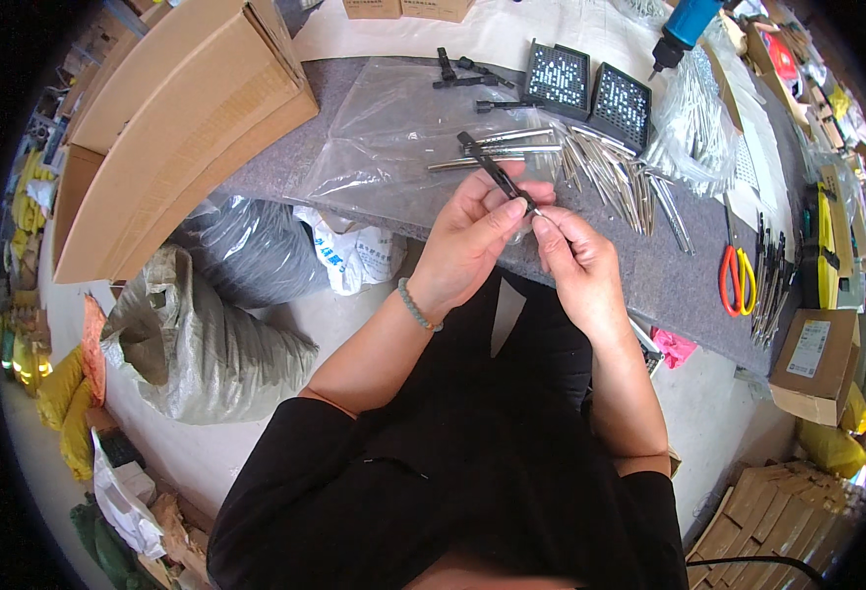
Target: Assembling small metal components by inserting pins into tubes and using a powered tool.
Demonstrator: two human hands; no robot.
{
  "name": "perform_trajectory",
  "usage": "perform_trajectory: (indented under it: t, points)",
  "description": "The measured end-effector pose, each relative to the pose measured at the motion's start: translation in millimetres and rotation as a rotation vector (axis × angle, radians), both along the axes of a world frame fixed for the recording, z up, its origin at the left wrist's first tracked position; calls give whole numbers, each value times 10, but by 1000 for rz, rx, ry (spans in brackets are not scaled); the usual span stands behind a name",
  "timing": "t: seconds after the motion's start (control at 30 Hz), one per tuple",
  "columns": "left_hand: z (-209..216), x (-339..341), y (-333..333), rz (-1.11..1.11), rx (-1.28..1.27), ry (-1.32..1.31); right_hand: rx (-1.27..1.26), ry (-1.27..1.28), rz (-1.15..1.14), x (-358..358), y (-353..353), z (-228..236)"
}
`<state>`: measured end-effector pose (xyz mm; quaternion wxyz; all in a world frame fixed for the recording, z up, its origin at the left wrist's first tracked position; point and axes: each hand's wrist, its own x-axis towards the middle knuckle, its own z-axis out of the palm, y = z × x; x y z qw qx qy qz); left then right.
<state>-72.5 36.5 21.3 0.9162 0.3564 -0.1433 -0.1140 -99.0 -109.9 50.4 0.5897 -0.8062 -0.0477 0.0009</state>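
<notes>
My left hand [472,224] is closed around a long, narrow black part [493,169], which tilts up and to the left over the near edge of the bench. At the part's lower end, the thumb and fingers of my right hand [580,264] are pinched together; what sits between them is too small to make out. Just beyond my hands lie several shiny metal rods [620,187]. Similar black parts [462,77] rest farther back, beside a clear plastic bag [379,128]. Two black trays [557,81] hold many small light pieces.
A blue power screwdriver [686,25] hangs over the back right, above a bag of thin rods [693,128]. Scissors with red and yellow handles [737,280] lie at the right. A large cardboard box [192,128] stands at the left, with sacks [216,344] below it.
</notes>
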Motion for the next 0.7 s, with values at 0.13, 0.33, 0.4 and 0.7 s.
perform_trajectory:
  t: [0.13, 0.33, 0.4, 0.7]
  points:
    - [-6, 25, 11, -49, 2, 4, -93, -85, 19, 37, 1, -6]
    - [-16, 48, -12, -44, -60, 60, -48, -108, 72, 101, -35, 18]
    - [-19, 31, -23, -34, -51, 56, -15, -64, 73, 115, -50, -11]
    - [10, 74, -25, 15, -58, 24, 541, 238, 46, 150, -157, -25]
